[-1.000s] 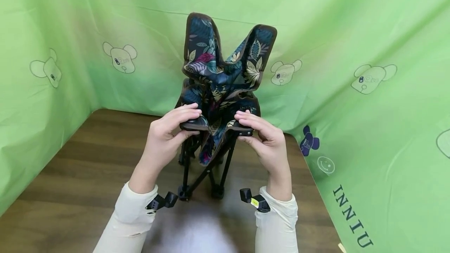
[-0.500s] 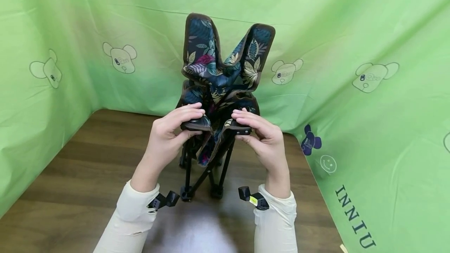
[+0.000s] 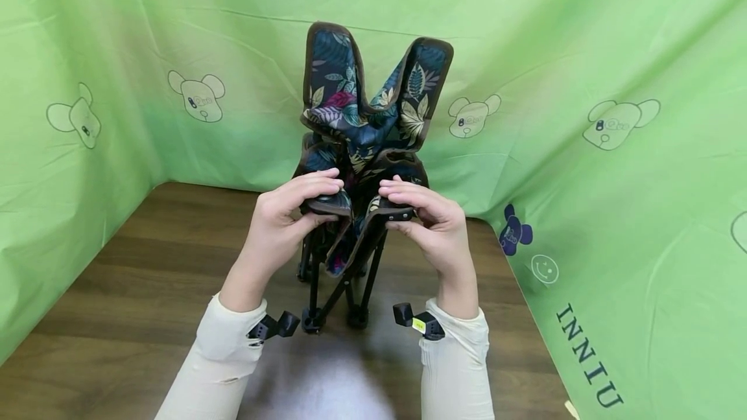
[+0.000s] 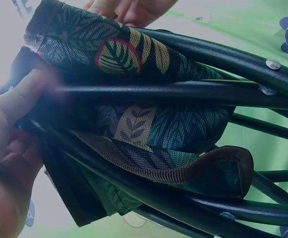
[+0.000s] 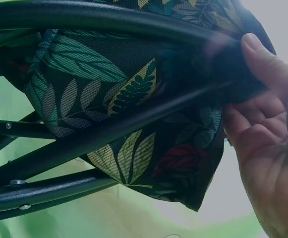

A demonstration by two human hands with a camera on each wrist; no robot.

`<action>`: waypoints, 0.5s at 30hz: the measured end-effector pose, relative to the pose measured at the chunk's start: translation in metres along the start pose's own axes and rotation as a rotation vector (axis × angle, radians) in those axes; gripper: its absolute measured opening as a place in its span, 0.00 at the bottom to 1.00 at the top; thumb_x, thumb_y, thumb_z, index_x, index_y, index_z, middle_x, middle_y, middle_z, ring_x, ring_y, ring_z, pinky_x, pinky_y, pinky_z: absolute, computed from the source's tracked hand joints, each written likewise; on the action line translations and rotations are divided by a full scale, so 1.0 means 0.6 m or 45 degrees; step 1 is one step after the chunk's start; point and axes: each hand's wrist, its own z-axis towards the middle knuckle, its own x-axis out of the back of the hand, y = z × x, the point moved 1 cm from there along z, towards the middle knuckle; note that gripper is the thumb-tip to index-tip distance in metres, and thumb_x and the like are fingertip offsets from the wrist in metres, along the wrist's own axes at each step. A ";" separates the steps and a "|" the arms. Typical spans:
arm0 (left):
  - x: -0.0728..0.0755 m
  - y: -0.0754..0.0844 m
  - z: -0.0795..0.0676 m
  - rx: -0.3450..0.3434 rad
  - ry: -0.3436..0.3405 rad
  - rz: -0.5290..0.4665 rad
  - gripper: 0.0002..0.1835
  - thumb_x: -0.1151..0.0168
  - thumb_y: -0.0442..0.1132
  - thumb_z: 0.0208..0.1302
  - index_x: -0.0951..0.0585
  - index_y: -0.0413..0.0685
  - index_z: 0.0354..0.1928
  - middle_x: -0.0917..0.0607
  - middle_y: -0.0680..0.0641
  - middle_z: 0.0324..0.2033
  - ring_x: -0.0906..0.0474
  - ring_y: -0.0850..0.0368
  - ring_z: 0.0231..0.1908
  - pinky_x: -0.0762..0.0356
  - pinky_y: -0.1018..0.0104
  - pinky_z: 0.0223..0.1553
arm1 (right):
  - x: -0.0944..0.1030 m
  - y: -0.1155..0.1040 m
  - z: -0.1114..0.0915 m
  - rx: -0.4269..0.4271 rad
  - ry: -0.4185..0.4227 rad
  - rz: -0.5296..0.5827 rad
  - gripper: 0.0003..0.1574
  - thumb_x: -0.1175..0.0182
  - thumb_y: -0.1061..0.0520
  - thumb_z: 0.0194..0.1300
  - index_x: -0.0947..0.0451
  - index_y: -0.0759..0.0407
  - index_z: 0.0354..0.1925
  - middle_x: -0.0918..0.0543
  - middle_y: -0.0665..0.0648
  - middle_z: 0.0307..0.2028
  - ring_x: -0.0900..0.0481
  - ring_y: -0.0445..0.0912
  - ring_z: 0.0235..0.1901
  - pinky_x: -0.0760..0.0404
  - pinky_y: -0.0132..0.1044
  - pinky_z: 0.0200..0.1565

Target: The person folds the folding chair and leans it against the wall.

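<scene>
A small folding chair [image 3: 373,125] with dark leaf-patterned fabric and brown edging stands half folded in the head view, its backrest bent into a V. My left hand [image 3: 274,225] grips the front left corner of the seat, thumb below and fingers on top. At the front right corner my right hand [image 3: 438,225] holds the same way. Between them the seat fabric sags in a fold. Both wrist views show the chair's black tubes [image 4: 173,91] and fabric [image 5: 129,99] from below, with each thumb pressed at a corner.
The chair's black feet [image 3: 358,317] stand on a brown wood-grain tabletop [image 3: 146,290]. Green cloth [image 3: 233,11] printed with bear heads hangs behind and along both sides, close behind the chair. A small pale object [image 3: 572,409] lies at the lower right edge.
Both hands have drawn slightly closer together, bringing the seat's front corners nearer. The right side of the backrest has shifted a little left, narrowing the V.
</scene>
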 end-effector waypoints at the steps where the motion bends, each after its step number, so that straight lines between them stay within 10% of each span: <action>1: 0.000 0.000 0.001 -0.001 0.000 -0.005 0.24 0.26 0.18 0.48 0.13 0.39 0.50 0.13 0.34 0.53 0.18 0.45 0.61 0.24 0.56 0.65 | 0.000 0.001 0.001 0.000 -0.003 0.006 0.23 0.30 0.79 0.53 0.18 0.78 0.49 0.15 0.72 0.53 0.21 0.65 0.61 0.38 0.67 0.70; 15: -0.003 -0.009 0.009 -0.012 -0.018 -0.030 0.24 0.25 0.18 0.48 0.13 0.39 0.50 0.12 0.40 0.52 0.18 0.46 0.61 0.24 0.54 0.65 | -0.003 0.012 0.011 -0.009 -0.006 0.060 0.23 0.29 0.78 0.52 0.18 0.78 0.49 0.14 0.71 0.52 0.21 0.67 0.61 0.37 0.66 0.70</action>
